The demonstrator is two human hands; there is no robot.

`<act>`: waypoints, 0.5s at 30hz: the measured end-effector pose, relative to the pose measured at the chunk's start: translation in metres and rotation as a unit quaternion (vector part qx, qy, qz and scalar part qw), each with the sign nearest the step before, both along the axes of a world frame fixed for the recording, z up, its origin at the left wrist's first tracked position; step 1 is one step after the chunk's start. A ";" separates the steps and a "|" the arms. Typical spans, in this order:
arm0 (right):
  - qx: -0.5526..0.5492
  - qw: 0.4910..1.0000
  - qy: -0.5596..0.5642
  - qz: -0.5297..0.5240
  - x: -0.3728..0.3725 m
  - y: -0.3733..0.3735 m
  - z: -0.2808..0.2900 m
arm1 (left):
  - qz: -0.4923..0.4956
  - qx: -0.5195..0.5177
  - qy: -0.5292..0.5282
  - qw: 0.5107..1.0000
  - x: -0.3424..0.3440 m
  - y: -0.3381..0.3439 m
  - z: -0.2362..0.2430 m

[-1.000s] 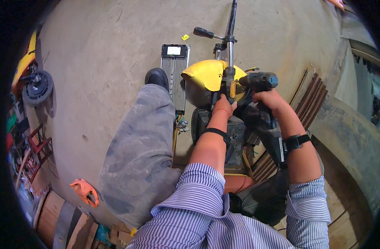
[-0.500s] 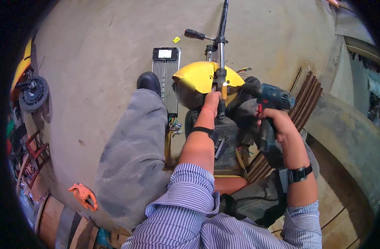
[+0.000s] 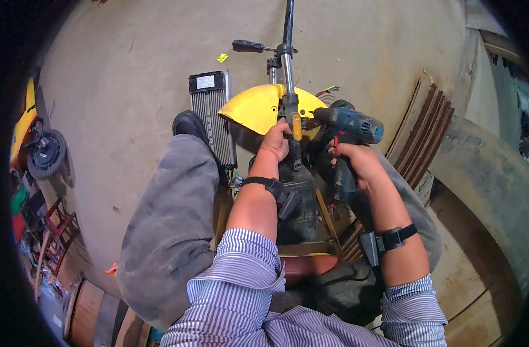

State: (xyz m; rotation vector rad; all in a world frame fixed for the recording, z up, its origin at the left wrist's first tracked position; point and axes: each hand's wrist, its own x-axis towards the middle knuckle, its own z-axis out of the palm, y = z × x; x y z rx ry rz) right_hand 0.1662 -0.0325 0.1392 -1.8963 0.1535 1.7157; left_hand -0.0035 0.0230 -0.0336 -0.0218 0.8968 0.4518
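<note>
As left fingers clasp tubing, right fingers clutch a drill.

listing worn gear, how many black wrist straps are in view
2: one black wrist strap behind the person's left hand, another behind the right hand, which holds the blue-and-black cordless drill. None other shows, though some could be hidden.

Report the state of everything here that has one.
Blue cordless drill, held, nose pointing left
Right hand, closed on its grip
Left hand, curled at black-and-silver metal tube
Yellow curved shell, partly hidden by the tube
Silver finned metal box, lying on floor
Multicoloured wires, ends splayed
</note>
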 end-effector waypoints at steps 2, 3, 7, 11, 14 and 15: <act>0.019 1.000 -0.013 0.002 -0.001 -0.001 -0.005 | 0.001 0.005 -0.003 1.000 0.001 0.002 -0.002; 0.018 1.000 -0.015 0.000 -0.001 -0.004 -0.008 | -0.004 0.012 0.020 1.000 0.002 0.001 -0.001; 0.018 0.999 -0.040 0.022 0.001 -0.007 -0.012 | 0.006 -0.006 0.049 0.999 0.012 -0.002 0.006; 0.060 0.995 -0.044 0.060 -0.005 -0.003 -0.016 | 0.003 0.023 0.032 0.999 0.003 -0.003 -0.006; 0.055 0.995 -0.060 0.060 -0.008 0.000 -0.017 | -0.023 0.034 0.036 0.999 0.005 -0.003 -0.002; 0.054 0.995 -0.059 0.063 -0.010 0.002 -0.016 | -0.018 0.022 0.029 0.999 0.005 -0.003 0.001</act>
